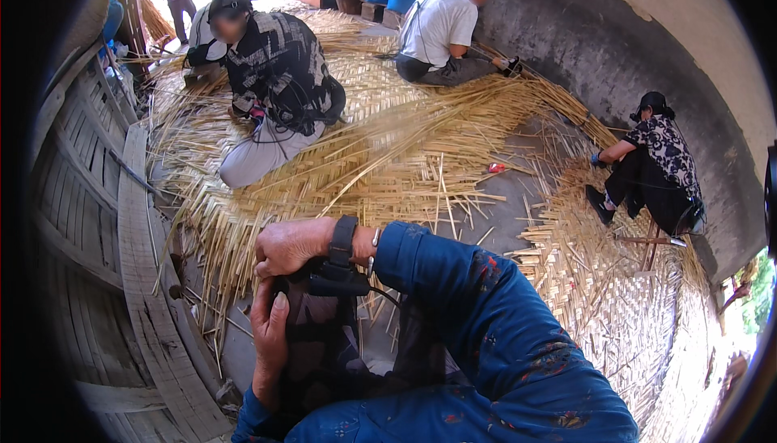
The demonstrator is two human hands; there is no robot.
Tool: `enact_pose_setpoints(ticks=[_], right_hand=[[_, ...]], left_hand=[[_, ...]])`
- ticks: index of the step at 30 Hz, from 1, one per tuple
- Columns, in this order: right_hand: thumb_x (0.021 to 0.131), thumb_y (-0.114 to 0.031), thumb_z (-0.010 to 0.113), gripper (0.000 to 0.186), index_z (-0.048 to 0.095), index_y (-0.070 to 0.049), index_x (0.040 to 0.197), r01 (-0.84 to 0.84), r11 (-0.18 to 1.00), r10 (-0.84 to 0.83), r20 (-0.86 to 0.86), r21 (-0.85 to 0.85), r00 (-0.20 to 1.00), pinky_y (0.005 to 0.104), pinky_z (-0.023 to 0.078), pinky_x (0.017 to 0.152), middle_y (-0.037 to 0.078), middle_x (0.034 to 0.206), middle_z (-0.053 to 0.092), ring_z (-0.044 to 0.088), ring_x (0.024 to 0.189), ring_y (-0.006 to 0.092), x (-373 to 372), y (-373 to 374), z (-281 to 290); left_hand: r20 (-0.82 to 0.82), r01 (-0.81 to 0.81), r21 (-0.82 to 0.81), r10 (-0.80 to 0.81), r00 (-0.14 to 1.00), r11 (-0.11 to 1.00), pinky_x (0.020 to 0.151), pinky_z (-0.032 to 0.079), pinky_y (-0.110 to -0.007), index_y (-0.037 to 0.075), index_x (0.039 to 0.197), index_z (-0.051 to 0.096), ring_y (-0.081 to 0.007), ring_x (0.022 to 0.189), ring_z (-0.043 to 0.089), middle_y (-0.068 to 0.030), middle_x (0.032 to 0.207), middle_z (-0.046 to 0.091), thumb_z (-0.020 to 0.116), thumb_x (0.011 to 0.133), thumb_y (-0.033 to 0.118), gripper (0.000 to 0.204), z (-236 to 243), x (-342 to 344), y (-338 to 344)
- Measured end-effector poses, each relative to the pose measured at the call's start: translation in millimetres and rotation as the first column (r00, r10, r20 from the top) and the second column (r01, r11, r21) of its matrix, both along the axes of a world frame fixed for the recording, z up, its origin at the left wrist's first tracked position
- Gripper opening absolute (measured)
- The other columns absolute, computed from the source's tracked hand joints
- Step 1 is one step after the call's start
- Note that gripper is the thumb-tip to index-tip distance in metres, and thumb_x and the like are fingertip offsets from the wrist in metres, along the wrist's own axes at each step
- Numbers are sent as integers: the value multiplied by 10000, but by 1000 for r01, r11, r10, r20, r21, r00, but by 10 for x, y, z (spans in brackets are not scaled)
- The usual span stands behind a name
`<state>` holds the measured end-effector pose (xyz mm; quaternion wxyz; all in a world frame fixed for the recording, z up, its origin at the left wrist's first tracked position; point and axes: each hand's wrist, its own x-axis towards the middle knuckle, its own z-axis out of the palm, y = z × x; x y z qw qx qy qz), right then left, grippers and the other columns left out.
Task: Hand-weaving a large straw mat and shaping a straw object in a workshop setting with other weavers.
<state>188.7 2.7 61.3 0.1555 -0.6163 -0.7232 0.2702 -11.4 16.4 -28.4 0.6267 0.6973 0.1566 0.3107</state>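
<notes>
My right hand (293,246) reaches across from the right, its fingers curled down. A black wrist strap (343,241) and a silver-coloured bracelet (373,250) circle that wrist. Under the strap sits a small black device (338,282) with a cable. Just below, my left hand (270,338) points upward, its thumb bent and its fingertips meeting my right hand. Both hands are closed together beside a small dark part; what they grip between them is hidden. Beyond them spreads a large woven mat of split straw-coloured strips (235,241).
A person in a patterned dark top (279,71) crouches on the mat ahead. Another in a white shirt (441,26) sits by the wall, and one (665,156) squats at right. Loose strips (421,131) lie across the mat. Wooden planks (142,257) line the left.
</notes>
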Motion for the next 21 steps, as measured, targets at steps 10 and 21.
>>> enact_pose_setpoints(ticks=[10, 21], right_hand=[[911, -319, 586, 364, 716, 20, 921, -17, 998, 17, -1, 60, 1000, 473, 521, 753, 251, 852, 686, 666, 816, 410, -5, -4, -43], [906, -314, 592, 357, 711, 23, 900, -24, 997, 25, -16, 74, 1000, 477, 522, 734, 253, 818, 679, 666, 787, 410, -9, -13, -37]], left_hand=[[12, 16, 25, -16, 1000, 1000, 1155, 290, -345, -98, 1452, 414, -241, 1367, 439, -174, 1449, 502, 501, 1020, 205, 534, 53, 2, -5], [27, 20, -7, -19, 999, 1000, 1151, 295, -343, -91, 1450, 422, -235, 1364, 444, -167, 1447, 509, 504, 1021, 210, 531, -18, 10, 4]])
